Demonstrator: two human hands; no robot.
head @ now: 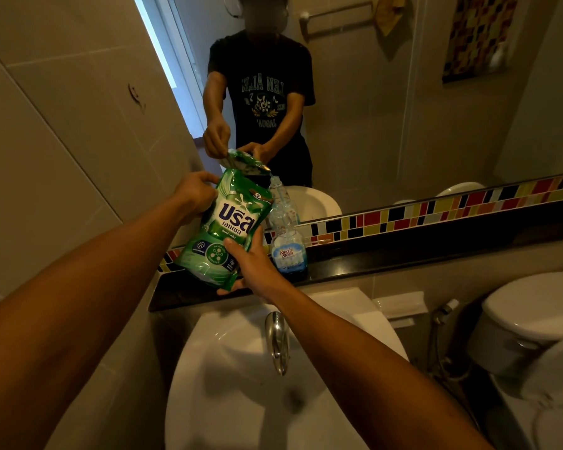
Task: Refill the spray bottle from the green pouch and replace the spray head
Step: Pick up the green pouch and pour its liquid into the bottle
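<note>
Both forearms reach over the white sink (241, 401). Left hand (194, 193) and right hand (251, 264), fingers pinching, tilt the green plastic pouch (228, 228) so its corner meets the clear, headless spray bottle (286, 241) on the dark surface (403, 254).

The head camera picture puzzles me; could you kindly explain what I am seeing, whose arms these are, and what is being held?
The camera sits on a person's head, looking down past their own bare arms. The left hand grips the upper edge of a green pouch; the right hand supports its bottom. The pouch tilts toward a clear spray bottle, head off, standing on a dark ledge behind a white sink. The mirror above reflects the same person.
</note>
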